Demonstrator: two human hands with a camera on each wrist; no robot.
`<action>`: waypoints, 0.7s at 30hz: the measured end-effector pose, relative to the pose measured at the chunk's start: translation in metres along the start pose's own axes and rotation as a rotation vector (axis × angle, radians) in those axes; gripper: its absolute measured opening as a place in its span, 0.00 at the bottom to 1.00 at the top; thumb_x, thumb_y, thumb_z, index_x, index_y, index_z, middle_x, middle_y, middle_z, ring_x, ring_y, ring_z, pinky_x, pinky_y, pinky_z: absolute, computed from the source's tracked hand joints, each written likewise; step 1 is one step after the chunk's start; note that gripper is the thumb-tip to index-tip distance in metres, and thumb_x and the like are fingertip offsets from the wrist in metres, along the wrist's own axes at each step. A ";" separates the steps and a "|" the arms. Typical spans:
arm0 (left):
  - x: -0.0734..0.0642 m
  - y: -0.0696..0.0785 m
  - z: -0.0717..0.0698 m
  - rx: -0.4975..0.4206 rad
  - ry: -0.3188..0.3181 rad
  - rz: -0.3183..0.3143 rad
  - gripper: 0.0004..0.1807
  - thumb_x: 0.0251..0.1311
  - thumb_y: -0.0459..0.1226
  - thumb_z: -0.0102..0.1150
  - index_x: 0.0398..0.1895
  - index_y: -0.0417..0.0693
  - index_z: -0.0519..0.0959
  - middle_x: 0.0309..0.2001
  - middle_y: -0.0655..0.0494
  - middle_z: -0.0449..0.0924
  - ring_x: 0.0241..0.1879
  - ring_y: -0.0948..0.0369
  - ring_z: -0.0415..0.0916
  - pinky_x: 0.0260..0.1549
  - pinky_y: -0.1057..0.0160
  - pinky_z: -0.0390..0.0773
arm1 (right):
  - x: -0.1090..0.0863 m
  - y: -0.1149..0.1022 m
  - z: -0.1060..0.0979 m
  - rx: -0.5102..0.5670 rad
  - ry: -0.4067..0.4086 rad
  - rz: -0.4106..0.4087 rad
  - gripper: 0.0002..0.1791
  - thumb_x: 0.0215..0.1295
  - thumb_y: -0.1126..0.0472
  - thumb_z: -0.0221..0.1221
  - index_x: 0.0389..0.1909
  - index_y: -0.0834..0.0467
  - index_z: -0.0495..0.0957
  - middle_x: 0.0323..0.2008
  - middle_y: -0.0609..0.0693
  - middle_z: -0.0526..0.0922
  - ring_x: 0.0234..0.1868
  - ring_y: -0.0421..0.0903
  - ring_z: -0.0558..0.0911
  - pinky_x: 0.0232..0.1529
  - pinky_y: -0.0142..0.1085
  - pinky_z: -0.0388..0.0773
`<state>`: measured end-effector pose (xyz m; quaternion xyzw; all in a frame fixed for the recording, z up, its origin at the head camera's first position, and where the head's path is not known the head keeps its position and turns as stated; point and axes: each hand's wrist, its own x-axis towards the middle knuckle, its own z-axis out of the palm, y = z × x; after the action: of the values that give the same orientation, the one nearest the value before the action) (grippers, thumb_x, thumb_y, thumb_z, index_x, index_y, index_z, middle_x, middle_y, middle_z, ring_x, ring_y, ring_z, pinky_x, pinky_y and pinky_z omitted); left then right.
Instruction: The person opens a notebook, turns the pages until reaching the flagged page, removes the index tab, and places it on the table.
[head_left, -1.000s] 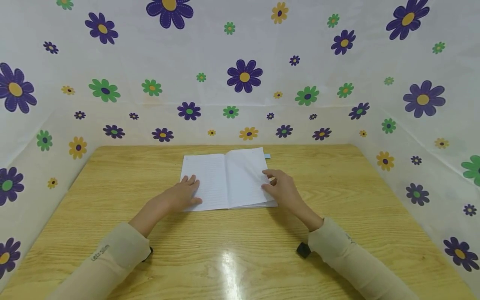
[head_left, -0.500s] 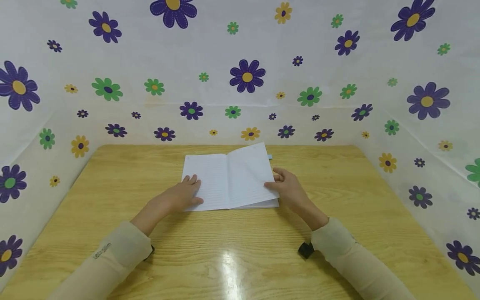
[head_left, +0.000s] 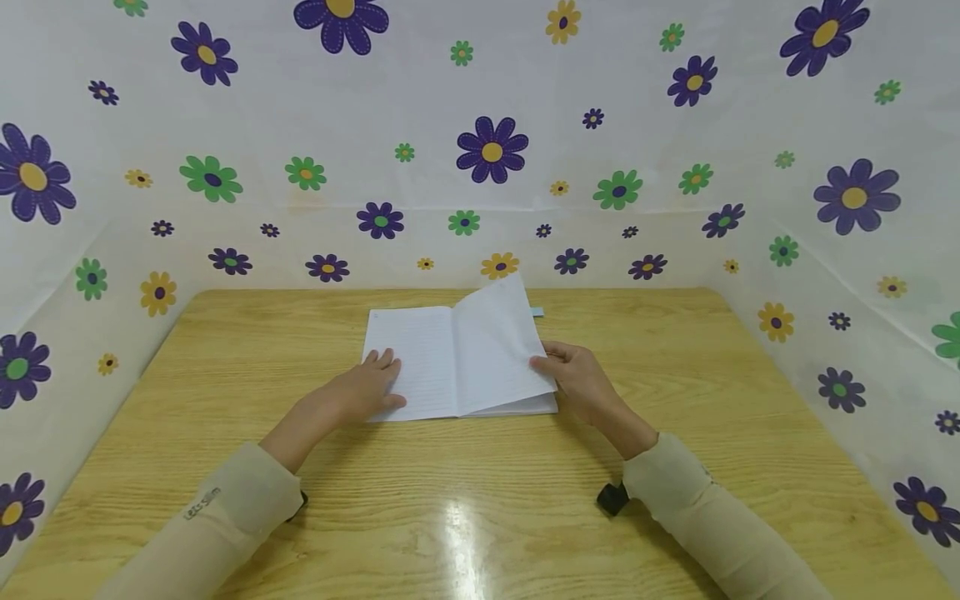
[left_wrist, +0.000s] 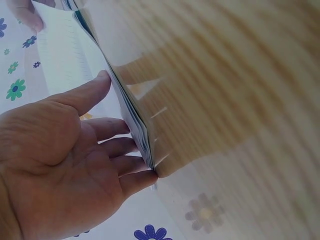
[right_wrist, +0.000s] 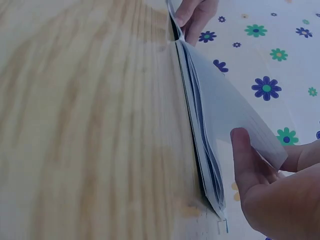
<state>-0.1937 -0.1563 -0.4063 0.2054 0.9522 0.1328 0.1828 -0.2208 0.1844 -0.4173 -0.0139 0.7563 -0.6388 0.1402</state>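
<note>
An open notebook (head_left: 412, 358) with ruled white pages lies on the wooden table. My left hand (head_left: 362, 392) rests on its left page, fingers spread and fairly straight; in the left wrist view the fingertips reach over the notebook's edge (left_wrist: 131, 112). On the other side, my right hand (head_left: 585, 377) pinches the outer edge of a raised page (head_left: 497, 346) between thumb and fingers. That page slants up off the stack; in the right wrist view the sheet (right_wrist: 235, 110) stands well apart from the pages (right_wrist: 202, 135) below.
A small light-blue tab (head_left: 537, 312) sticks out at the notebook's upper right. White flower-print sheeting (head_left: 420, 108) encloses the wooden table (head_left: 360, 517) at the back and sides. A dark wrist device (head_left: 612, 499) shows by the right cuff.
The right-hand page has risen higher, its top corner lifting upward. My right hand has shifted slightly right and now grips the page edge. The left hand stays in place.
</note>
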 end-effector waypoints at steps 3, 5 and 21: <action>0.000 0.001 0.000 0.002 -0.001 -0.001 0.36 0.80 0.44 0.51 0.76 0.24 0.55 0.78 0.26 0.45 0.77 0.30 0.42 0.75 0.37 0.49 | -0.001 -0.002 0.000 0.025 -0.019 0.022 0.28 0.78 0.61 0.57 0.74 0.67 0.67 0.69 0.62 0.74 0.65 0.54 0.78 0.62 0.41 0.79; 0.001 0.001 -0.001 -0.002 -0.004 -0.006 0.36 0.80 0.44 0.50 0.77 0.24 0.55 0.79 0.27 0.45 0.77 0.31 0.41 0.75 0.38 0.49 | -0.002 -0.003 0.000 0.053 -0.039 0.028 0.28 0.80 0.60 0.55 0.75 0.66 0.65 0.70 0.62 0.73 0.64 0.53 0.78 0.61 0.41 0.79; 0.001 0.001 0.000 -0.010 -0.008 -0.005 0.36 0.80 0.44 0.49 0.77 0.24 0.54 0.79 0.27 0.43 0.77 0.31 0.40 0.75 0.38 0.47 | 0.001 -0.010 0.016 0.361 -0.170 -0.001 0.28 0.83 0.67 0.44 0.77 0.73 0.52 0.76 0.62 0.58 0.71 0.49 0.65 0.59 0.29 0.77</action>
<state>-0.1944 -0.1553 -0.4064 0.2025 0.9514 0.1363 0.1879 -0.2197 0.1669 -0.4103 -0.0430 0.6150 -0.7606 0.2036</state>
